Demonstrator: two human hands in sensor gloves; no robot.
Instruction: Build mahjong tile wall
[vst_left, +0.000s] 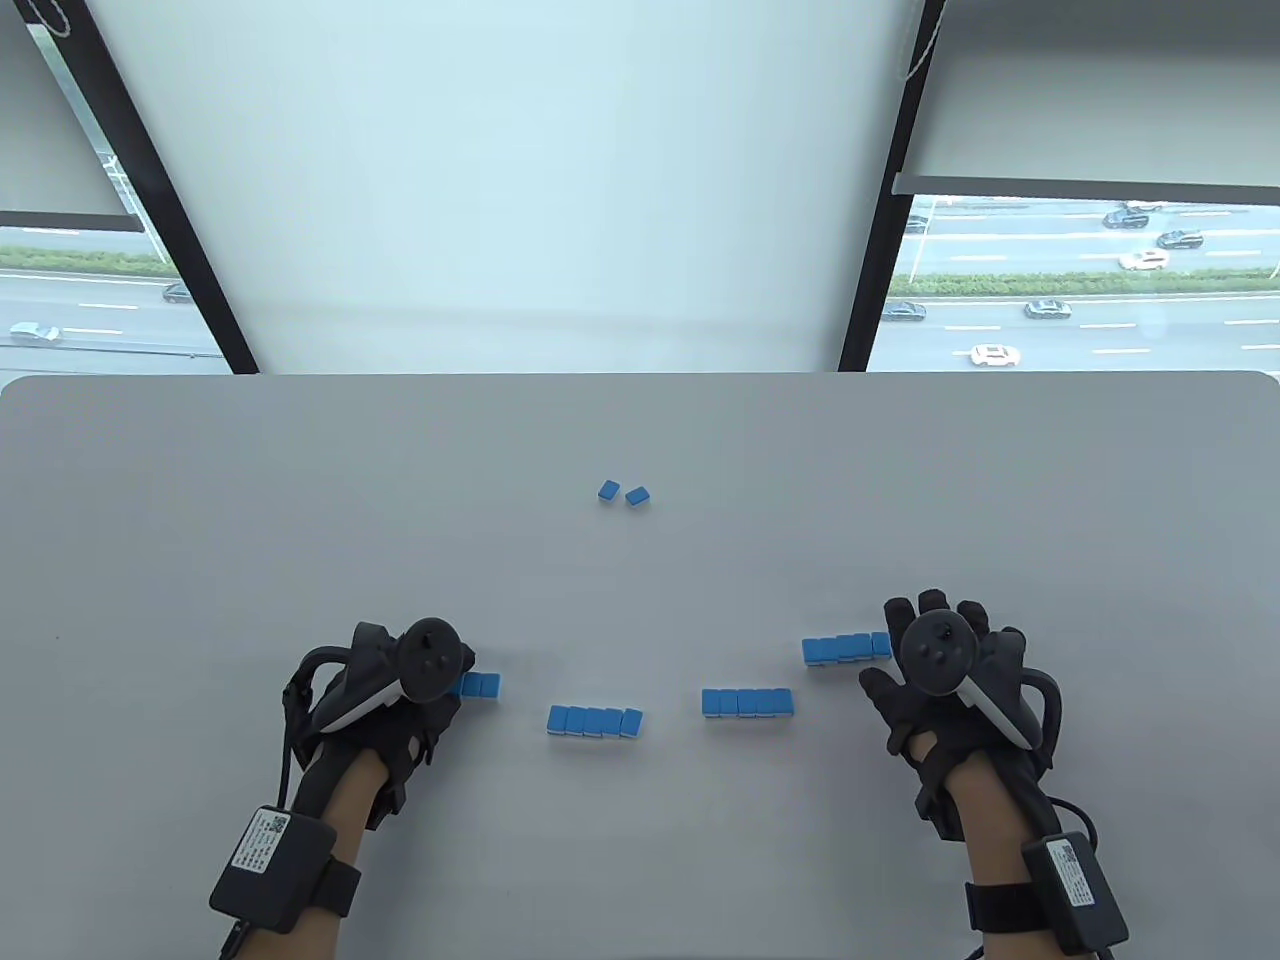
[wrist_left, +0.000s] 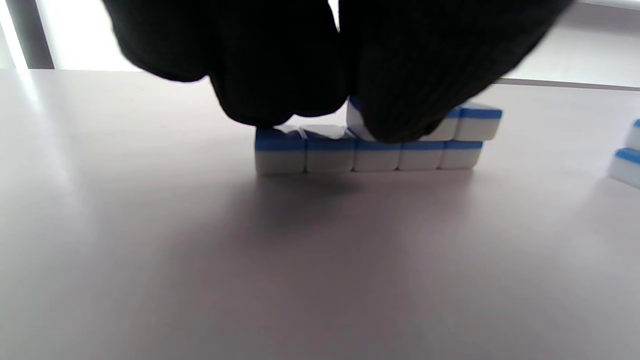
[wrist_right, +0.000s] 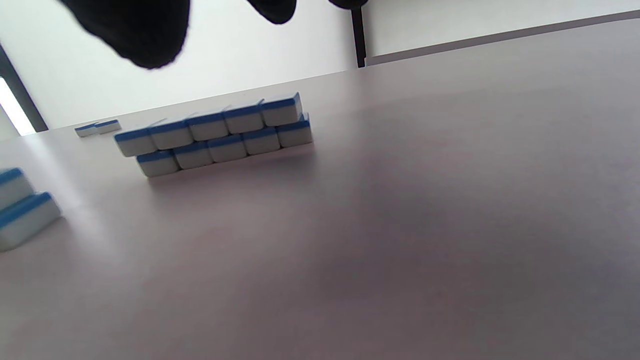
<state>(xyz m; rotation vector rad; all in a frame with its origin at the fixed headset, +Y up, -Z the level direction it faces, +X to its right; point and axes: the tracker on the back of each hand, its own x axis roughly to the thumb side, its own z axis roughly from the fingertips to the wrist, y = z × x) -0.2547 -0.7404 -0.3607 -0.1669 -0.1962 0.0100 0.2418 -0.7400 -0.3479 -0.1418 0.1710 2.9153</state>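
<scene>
Tiles: four short blue-backed segments lie in a loose arc along the near part of the grey desk (vst_left: 200, 520), each of them two layers high wherever a wrist view shows its side.
Far-left segment (wrist_left: 370, 147): five tiles in the bottom row, with a partial top row over its right part; in the table view most of it hides under my left hand.
My left hand (vst_left: 385, 690): grip closed on the top-row tiles of that segment, my gloved fingers (wrist_left: 400, 75) curled down over them; only the end tile of that row shows clear of the glove.
Left-middle segment (vst_left: 595, 721): five across, standing free between my hands.
Right-middle segment (vst_left: 747, 702): five across, standing free, just right of centre.
Far-right segment (wrist_right: 215, 134): five over five, the top row shifted a little towards one end; it sits just beside my right hand's fingers.
My right hand (vst_left: 950, 670): grip open, fingers spread flat and holding nothing; whether a fingertip touches the segment's end I cannot tell.
Loose pair (vst_left: 623, 492): two single tiles lie near each other, well apart from the segments, towards the middle of the desk.
</scene>
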